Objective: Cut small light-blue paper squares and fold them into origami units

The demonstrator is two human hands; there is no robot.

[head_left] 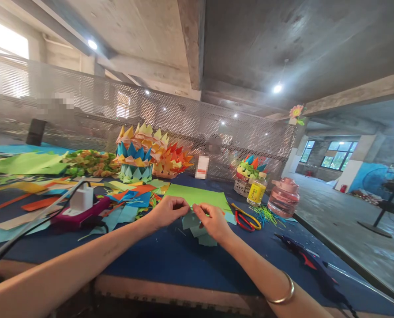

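Note:
Over the middle of the dark blue table (pixel 157 260), my left hand (pixel 170 210) and my right hand (pixel 212 221) nearly touch at the fingertips. Both are closed in a pinch on a small piece of pale green paper between them. More pale green paper pieces (pixel 206 239) lie just below my right hand, partly overlapping. A bright green sheet (pixel 203 195) lies flat right behind the hands. Scissors with yellow and red handles (pixel 249 219) rest to the right of my right hand. My right wrist wears a gold bangle.
Folded-paper crowns (pixel 135 170) stand at the back. Colored paper strips (pixel 41 203) and a magenta power strip (pixel 80 214) lie left. At right are a yellow-labelled bottle (pixel 257 191), a pink jug (pixel 283 198), thin paper sticks (pixel 269 216) and a glue gun (pixel 311 260). A mesh screen stands behind.

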